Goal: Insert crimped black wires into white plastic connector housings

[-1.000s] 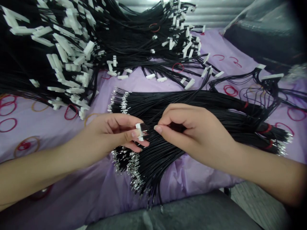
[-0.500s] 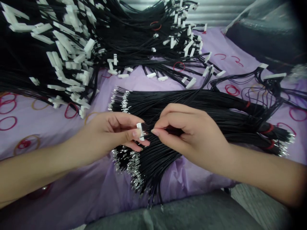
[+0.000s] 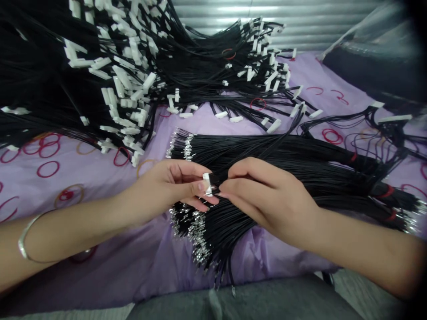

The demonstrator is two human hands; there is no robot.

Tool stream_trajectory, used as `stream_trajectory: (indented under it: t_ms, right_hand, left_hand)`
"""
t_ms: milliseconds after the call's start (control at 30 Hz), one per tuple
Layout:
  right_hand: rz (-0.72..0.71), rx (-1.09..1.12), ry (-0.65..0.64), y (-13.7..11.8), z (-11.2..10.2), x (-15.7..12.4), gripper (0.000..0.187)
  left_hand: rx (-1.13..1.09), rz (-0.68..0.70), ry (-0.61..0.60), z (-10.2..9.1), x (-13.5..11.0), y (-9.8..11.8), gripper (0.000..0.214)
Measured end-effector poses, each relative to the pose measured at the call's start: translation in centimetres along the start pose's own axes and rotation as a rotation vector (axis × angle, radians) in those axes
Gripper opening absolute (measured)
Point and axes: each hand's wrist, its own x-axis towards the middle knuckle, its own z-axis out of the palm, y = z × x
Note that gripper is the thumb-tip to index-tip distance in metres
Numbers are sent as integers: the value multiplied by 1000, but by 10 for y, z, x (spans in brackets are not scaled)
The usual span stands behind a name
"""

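Between the thumb and fingers of my left hand is a small white connector housing, with dark wires at its right side. My right hand is closed in a pinch just right of the housing, its fingertips on thin black wire close to the connector. Exactly which wire it grips is hard to make out. Under both hands lie bundles of black wires with bare silver terminals at their left ends.
A big heap of black cables with white connectors fills the back left. Red rubber bands lie scattered on the purple cloth. At the back right stands a clear plastic bag with dark contents. A grey cushion is at the front.
The whole view has shifted, so everything appears further right and slightly lower. My right fingertips have come closer to the connector. My left hand keeps its hold on it.
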Motion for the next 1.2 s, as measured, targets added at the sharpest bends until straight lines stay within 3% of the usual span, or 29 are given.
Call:
stream_trajectory:
  t_ms: [167,333,600,967,1200]
  right_hand:
    - [28,38,97,0,-3,0,12]
    - [56,62,-15,-2,-3,1,16]
    - [123,141,-20,0,-2,4,13]
    - [100,65,-148,0,-8,7,23]
    - [115,79,-91,-1,0,8,23]
  left_hand:
    - [9,-6,-10,-1,-2,1,7]
    - [44,-25,17,0,-3,2,7]
    - [38,-24,-26,-2,-1,3,9]
    - [42,-14,-19,0,0,2,10]
    - [44,-16,21,2,1,3,11]
